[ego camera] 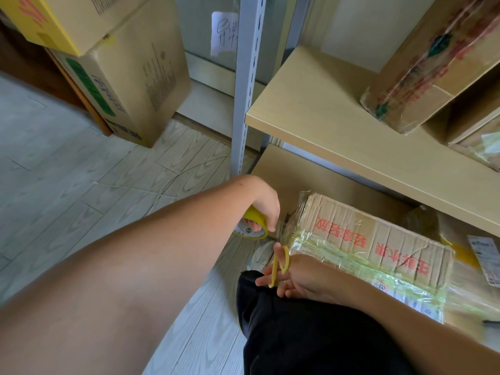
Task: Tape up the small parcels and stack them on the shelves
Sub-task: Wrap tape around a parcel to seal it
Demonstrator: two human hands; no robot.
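Note:
A worn cardboard parcel (378, 239) with red print and bands of yellowish tape lies low in front of me, under the shelf board (324, 123). My left hand (266, 205) grips a yellow tape roll (253, 226) just off the parcel's left end. My right hand (300, 274) rests at the parcel's near left corner, its fingers through the yellow handles of scissors (278, 266); the blades are hidden. A taped parcel (433, 69) leans on the shelf board at the right.
A grey metal shelf post (244, 90) stands left of the board. Large cartons (121, 77) are stacked on the wooden floor at the left. More boxes (476, 136) sit at the right of the shelf. My dark-clothed knee (311, 334) is below the parcel.

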